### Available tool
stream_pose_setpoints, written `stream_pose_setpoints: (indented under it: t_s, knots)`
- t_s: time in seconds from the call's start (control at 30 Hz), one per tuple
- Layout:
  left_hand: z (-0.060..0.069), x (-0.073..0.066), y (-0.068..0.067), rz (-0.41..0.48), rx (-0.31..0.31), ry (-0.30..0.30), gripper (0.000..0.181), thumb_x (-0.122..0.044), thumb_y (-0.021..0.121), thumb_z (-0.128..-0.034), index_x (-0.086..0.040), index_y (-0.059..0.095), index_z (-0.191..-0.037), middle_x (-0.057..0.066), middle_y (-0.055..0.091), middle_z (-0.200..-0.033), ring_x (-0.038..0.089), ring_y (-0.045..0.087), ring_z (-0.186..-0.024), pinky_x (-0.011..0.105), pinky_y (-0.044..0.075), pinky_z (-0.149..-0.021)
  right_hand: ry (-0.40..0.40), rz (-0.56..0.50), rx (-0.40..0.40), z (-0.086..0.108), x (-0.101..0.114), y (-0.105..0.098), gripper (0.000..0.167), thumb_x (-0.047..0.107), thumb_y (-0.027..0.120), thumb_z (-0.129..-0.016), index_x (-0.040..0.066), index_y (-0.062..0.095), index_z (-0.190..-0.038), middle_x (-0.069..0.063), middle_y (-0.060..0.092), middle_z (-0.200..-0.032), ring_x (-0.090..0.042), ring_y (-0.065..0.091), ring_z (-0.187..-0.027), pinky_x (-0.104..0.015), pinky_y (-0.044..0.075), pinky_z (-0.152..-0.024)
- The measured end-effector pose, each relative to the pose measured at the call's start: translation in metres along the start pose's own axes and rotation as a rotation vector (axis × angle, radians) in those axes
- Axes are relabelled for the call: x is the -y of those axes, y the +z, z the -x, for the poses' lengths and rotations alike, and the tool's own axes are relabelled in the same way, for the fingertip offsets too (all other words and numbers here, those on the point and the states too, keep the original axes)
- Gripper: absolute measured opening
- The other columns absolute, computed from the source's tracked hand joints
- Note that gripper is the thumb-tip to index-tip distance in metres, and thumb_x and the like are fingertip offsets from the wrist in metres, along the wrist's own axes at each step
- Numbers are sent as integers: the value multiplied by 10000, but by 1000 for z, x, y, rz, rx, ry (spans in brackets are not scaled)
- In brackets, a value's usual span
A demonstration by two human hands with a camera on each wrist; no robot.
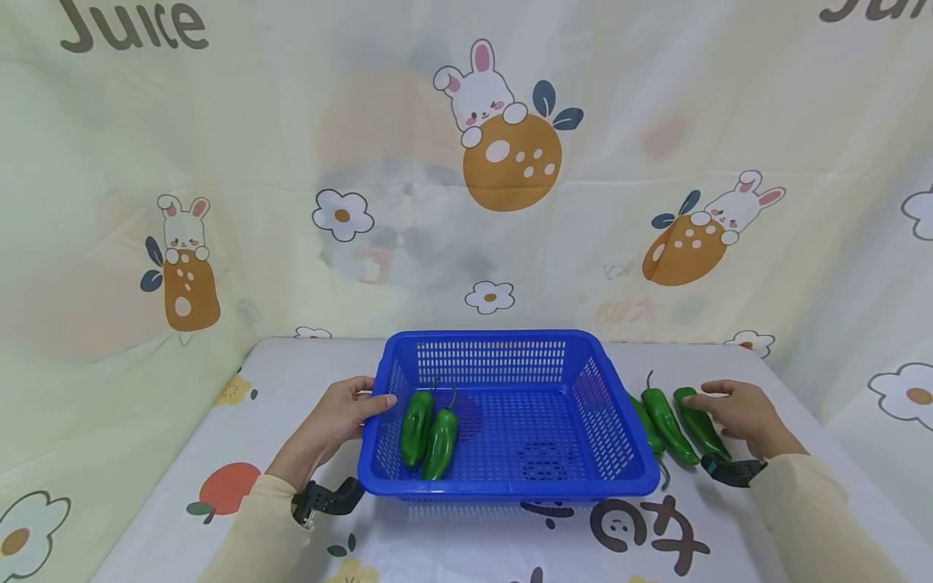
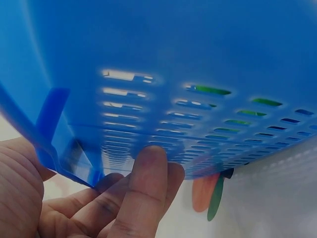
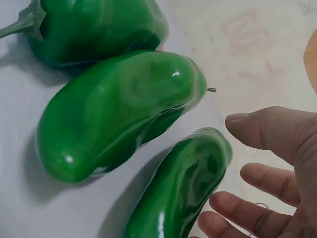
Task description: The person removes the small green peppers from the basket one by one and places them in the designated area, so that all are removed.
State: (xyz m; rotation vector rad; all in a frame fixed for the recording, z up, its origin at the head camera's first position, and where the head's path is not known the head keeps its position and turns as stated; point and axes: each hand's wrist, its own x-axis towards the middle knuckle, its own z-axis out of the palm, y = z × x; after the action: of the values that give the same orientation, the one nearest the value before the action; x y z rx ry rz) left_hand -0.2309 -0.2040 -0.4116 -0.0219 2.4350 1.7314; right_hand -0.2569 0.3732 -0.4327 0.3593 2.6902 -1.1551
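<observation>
Rabbit-printed curtain (image 1: pixel 277 105) hangs across my view, and before it stretches a bench (image 1: pixel 423 551) under patterned white cloth. Between the left hand (image 1: pixel 342 417) and the right hand (image 1: pixel 747 413) I have a blue basket (image 1: pixel 510 488). On the left I'm gripping its end, thumb over the rim, fingers outside. Just inside the basket from that hand, two peppers (image 1: pixel 417 429) lie side by side, stems pointing away from me. My right hand is open, fingers apart, right by the outer pepper (image 1: pixel 700 423); I can't tell whether they touch. Inward from it, toward the basket, lie the middle pepper (image 1: pixel 669 427) and the inner pepper (image 1: pixel 647 425), the latter partly hidden by the basket.
</observation>
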Motion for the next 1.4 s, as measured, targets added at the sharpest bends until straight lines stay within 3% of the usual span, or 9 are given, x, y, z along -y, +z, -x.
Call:
stream_pose_setpoints:
  t_s: [0.37,0.73,1.0,1.23,1.4]
  knots:
    - [1,1,1,-22,-19,-7,458,-232,695,-1014,24,574,-1375,208,714,-1239,326,759,-1005,524,614,-904,-29,12,-48,15,30,0,843,468,606,-1018,-124,307,-1539,-416,325,-1528,-586,420,-1337,-647,500,-1050]
    - [0,1,2,-18,-26,-1,477,-244,704,-1008,23,574,-1381,205,711,-1246,333,756,-1016,530,611,-906,-180,-108,-95,36,99,25,837,463,605,-1035,-46,265,-1606,-381,400,-1525,-555,446,-1373,-653,456,-1093]
    - [1,-1,2,-11,-3,1,471,-221,677,-1024,49,552,-1389,239,702,-1243,355,752,-1028,529,609,-913,-285,-171,-44,49,144,51,785,419,630,-1032,-23,313,-1598,-336,468,-1497,-494,507,-1359,-606,485,-1092]
    - [2,-2,1,-10,-4,-2,474,-223,680,-1024,52,552,-1389,244,702,-1236,354,753,-1020,519,617,-901,-378,-212,19,51,168,82,670,303,672,-1021,-22,415,-1548,-291,563,-1384,-438,596,-1263,-515,570,-1017]
    - [3,-3,1,-9,-2,5,477,-227,685,-1021,49,557,-1389,240,701,-1244,352,753,-1019,528,615,-900,-357,-249,82,51,182,107,632,262,686,-1013,-21,448,-1524,-262,590,-1350,-438,605,-1260,-486,590,-989]
